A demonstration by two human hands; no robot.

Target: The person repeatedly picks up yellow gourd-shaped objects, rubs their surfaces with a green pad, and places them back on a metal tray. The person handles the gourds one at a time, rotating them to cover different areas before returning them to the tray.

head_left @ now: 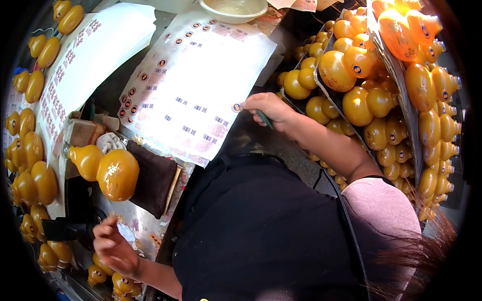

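Observation:
A paper sheet (221, 70) with printed labels and round dark-blue and orange stickers lies on the table in front. At its right edge my right hand (273, 109) pinches a round sticker (236, 107) by the fingertips. A slim green stick-like tool (264, 119) is tucked in the same hand; its kind is unclear. An amber gourd-shaped bottle (118, 175) with dark writing rests on its side at the left, by a dark cloth pad (153, 175). Below that bottle, my left hand (114, 248) is apart from it, fingers loosely bent and spread, holding nothing.
Many amber gourd bottles (359, 103) are stacked on the right between cardboard dividers (396, 75). More bottles (35, 145) line the left side. Another printed sheet (95, 45) lies at the far left. A white bowl (236, 12) stands at the back, a crumpled cloth (110, 143) beside the pad.

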